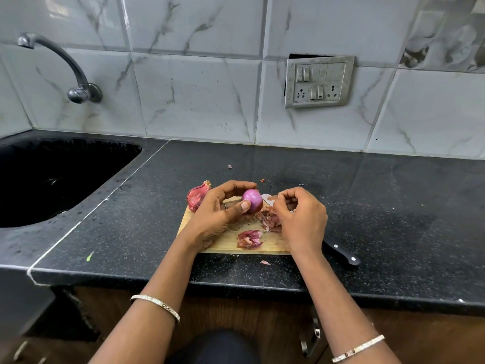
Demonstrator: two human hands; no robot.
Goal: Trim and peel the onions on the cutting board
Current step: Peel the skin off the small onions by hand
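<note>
— Purple peeled onion (252, 204) is what I see first, held above the wooden cutting board (231, 239). Who has it?

— I see the left hand (220, 210) grasping it, fingers curled over the top, thumb pressed on its front. The right hand (299, 216) is just beside it, fingertips pinched together near the loose skins (267, 219); whether it holds a scrap I cannot tell.

— Edges?

— An unpeeled onion (197, 196) sits at the board's far left corner. A knife handle (341, 253) lies on the black desk (393, 206) off the right edge. The sink (52, 177) is well apart, left.
</note>
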